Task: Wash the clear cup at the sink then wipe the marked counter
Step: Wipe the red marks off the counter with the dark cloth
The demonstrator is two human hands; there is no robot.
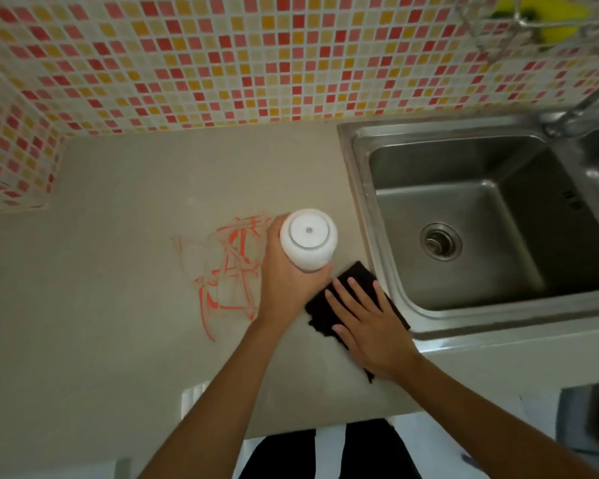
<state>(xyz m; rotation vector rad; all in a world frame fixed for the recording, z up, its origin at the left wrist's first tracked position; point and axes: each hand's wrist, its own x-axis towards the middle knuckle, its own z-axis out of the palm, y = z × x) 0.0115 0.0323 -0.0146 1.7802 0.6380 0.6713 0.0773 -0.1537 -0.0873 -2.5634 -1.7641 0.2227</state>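
**Bottle in one hand, cloth under the other, scribbles on the desk**

So here's what we see looking straight down: the left hand [286,271] is wrapped around a white bottle [308,238] near the middle of the frame, fingers curled round its body, and we're looking at its round top; the right hand [363,319] lies flat with straight, spread fingers on a dark cloth [351,276] just right of the bottle, pressing it to the beige desk [118,271]; the cloth sits right beside the sink's left rim, lower middle of the frame. The orange marks [227,267] are scrawled on the desk just left of the left hand, partly tucked behind it; they look like crossed lines and loops. The steel sink [360,188] fills the right side, with its drain [440,241] in the basin floor; a tap [581,108] pokes in at the upper right edge. Behind it all runs a mosaic tile wall [187,63] in pink, red and yellow; something yellow [550,19] hangs in a wire rack at the top right corner, too blurry for us to tell what. We can't spot the clear cup anywhere.
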